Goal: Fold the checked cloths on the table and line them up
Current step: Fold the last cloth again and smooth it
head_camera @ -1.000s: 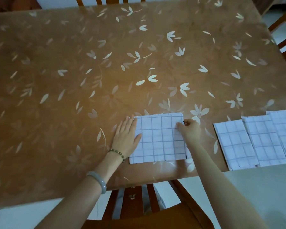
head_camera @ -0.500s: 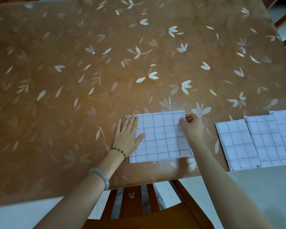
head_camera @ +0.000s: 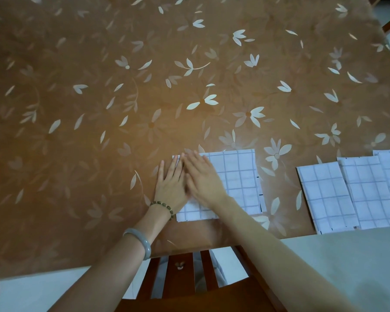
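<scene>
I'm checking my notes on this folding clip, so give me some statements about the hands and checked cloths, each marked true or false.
1. The left hand and right hand lie flat at the left end of the near cloth. True.
2. The right hand pinches that cloth's right corner. False: its fingers are straight, beside the left hand.
3. Three folded cloths lie in a row to its right. True.
4. The near cloth touches that row. False: bare table separates them.

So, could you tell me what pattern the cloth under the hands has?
The cloth is white with thin dark grid lines; head view shows it.
</scene>
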Motion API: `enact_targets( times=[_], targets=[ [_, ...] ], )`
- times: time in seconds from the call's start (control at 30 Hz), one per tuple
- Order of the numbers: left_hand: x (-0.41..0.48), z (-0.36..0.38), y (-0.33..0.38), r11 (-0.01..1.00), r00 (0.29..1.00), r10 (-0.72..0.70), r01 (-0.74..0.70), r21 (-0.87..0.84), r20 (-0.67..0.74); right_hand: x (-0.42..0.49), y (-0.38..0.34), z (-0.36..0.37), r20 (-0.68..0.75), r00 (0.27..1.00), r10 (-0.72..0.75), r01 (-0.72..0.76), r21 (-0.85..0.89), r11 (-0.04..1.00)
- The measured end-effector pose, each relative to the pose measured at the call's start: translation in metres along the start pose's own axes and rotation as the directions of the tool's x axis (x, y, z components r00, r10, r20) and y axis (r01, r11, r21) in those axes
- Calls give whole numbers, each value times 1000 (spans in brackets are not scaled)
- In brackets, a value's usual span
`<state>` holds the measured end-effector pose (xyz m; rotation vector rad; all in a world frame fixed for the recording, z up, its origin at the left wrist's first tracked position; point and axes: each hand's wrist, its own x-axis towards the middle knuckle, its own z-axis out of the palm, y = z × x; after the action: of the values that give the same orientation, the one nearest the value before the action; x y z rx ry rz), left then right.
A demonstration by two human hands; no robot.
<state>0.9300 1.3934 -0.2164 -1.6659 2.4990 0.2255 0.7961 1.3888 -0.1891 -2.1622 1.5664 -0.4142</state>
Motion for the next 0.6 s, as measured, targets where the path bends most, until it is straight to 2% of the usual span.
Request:
enact_targets(
  times=[0.07,0.13,0.23,0.43,0.6],
  targets=[
    [0,0,2,1000,1000,-4,4,27,-3,1,-4,14,84,996,-10,16,-66,998],
    [0,0,3,1000,1000,-21,21,4,-16,-3,8,17,94,996,7,6,-133,991],
    [0,0,1,998,999,-40,39,-42,-24,-15,36,7,114,988,108,-79,-231,970],
    [0,-1,1,998,999,-48,47,-37,-19,-42,104,-30,25,942,335,-307,-342,888],
    [0,-2,2,998,999,-50,49,-46,-21,-44,107,-44,-103,918,383,-392,-387,834]
  ],
)
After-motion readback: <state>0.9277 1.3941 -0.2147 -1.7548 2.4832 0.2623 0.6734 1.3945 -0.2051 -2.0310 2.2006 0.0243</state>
